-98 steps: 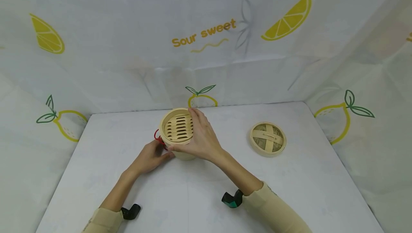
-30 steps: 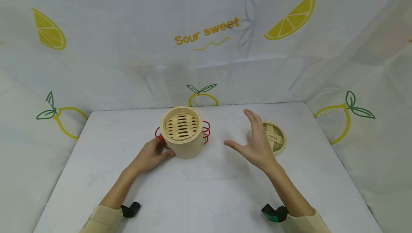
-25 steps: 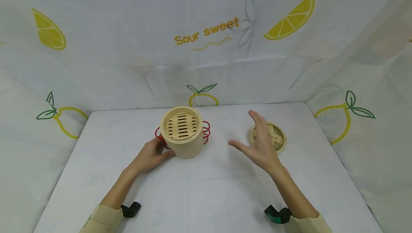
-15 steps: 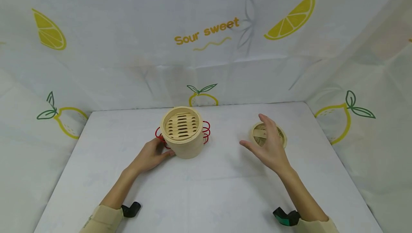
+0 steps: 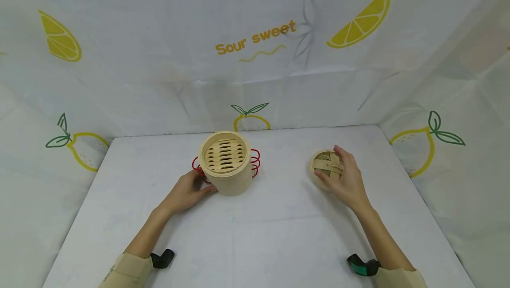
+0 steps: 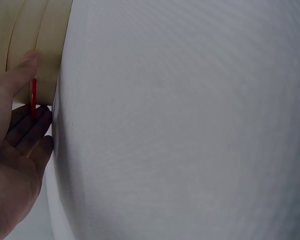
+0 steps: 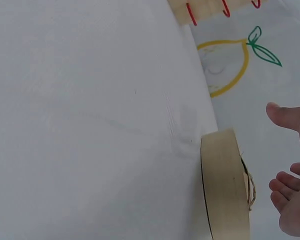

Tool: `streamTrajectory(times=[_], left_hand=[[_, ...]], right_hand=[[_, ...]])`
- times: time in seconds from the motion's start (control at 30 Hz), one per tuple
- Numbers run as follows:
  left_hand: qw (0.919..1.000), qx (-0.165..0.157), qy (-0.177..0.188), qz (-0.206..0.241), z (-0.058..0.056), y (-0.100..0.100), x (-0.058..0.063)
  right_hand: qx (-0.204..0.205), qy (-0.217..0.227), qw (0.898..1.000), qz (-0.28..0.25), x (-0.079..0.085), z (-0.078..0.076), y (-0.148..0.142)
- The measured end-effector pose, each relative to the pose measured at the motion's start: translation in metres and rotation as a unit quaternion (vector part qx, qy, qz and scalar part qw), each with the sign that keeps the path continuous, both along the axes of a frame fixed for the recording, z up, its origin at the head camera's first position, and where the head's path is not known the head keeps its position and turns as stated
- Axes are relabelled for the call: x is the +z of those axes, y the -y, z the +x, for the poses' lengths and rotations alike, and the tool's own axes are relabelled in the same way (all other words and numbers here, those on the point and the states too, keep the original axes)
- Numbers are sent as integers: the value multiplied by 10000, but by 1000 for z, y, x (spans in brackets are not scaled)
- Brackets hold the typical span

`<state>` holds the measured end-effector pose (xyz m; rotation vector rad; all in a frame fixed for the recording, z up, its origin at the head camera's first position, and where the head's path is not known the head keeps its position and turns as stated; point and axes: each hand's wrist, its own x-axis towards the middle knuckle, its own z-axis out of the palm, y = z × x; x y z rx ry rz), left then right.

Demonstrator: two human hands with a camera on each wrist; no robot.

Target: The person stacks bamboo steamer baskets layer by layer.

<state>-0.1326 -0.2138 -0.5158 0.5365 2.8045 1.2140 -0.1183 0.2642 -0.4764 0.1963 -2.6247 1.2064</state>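
Note:
A round bamboo steamer stack [image 5: 231, 182] with a slatted top [image 5: 225, 155] stands left of centre in the head view, red loops sticking out at both sides. My left hand [image 5: 187, 194] holds its lower left side. In the left wrist view the thumb of that left hand [image 6: 15, 150] lies on the stack's wall [image 6: 47, 45], and the other fingers reach past a red loop [image 6: 34, 97]. To the right sits the steamer lid [image 5: 320, 157], with crossed strips on top. Over it hovers my right hand [image 5: 348, 182], thumb and fingers spread; the right wrist view shows a gap between this hand [image 7: 295, 200] and the lid [image 7: 222, 185].
A white cloth covers the table [image 5: 247, 243]. Behind it hangs a white curtain [image 5: 159, 93] printed with lemons, and more of it runs along both sides. Black devices [image 5: 162, 259] sit at both wrists.
My right hand has left the steamer stack's rim and moved right until it is over the lid. The left hand has stayed at the stack.

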Motion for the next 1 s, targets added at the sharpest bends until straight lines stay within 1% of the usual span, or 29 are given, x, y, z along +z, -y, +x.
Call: streamTrajectory(times=[0.23,0.37,0.53,0.77,1.0], left_hand=[[10000,-5,32,30,0,0,-1],[10000,-2,18,11,0,0,-2],[10000,16,-15,3,-1,0,-3],[10000,27,58,33,-2,-1,-1],[9999,66,98,76,-1,0,-1]], right_hand=[[-40,250,9997,59,-13,-5,-17],[-125,296,9994,106,-17,-7,-24],[-177,169,9996,164,-21,-7,-29],[-122,-125,9998,85,-26,-8,-32],[-121,-153,9998,-38,-28,-11,-30]])
